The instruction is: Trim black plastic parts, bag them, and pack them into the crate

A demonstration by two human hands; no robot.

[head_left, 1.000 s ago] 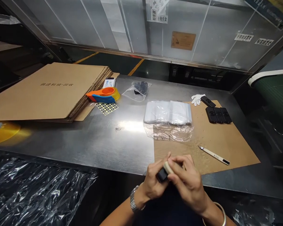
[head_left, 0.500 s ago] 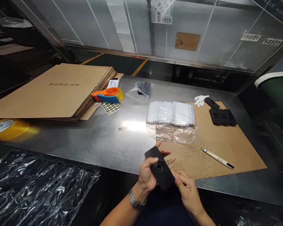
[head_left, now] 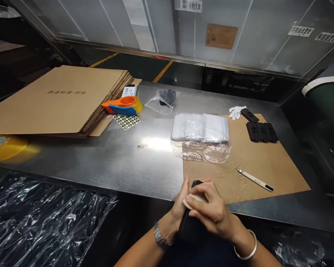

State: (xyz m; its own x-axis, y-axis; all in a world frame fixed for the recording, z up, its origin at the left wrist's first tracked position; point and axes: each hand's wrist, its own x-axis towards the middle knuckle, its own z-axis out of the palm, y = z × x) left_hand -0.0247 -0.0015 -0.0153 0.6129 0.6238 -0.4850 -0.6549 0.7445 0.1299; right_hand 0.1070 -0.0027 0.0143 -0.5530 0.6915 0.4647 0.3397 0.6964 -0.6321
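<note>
Near the table's front edge, my left hand (head_left: 176, 208) grips a black rectangular case (head_left: 186, 223), tilted on its side. My right hand (head_left: 215, 209) pinches a small cream-coloured pad (head_left: 195, 200) against the case. The pad's exact kind is unclear, and my fingers cover much of the case. On the cardboard sheet (head_left: 281, 170) to the right lie several similar black cases (head_left: 263, 132), beside a white glove (head_left: 235, 112). A pale pen-like tool marked A26 (head_left: 255, 179) rests closer to my hands.
A pack of clear plastic bags (head_left: 200, 128) lies ahead of my hands. Leftward are an orange tape dispenser (head_left: 119, 105), a sticker sheet (head_left: 126, 121), a bagged black item (head_left: 167, 98) and stacked flat cardboard (head_left: 64, 100). A yellow tape roll (head_left: 7, 148) sits at far left.
My right hand has moved from the lower end of the case up over it, and now presses a cream-coloured pad there. The case has turned from face-up to edge-on.
</note>
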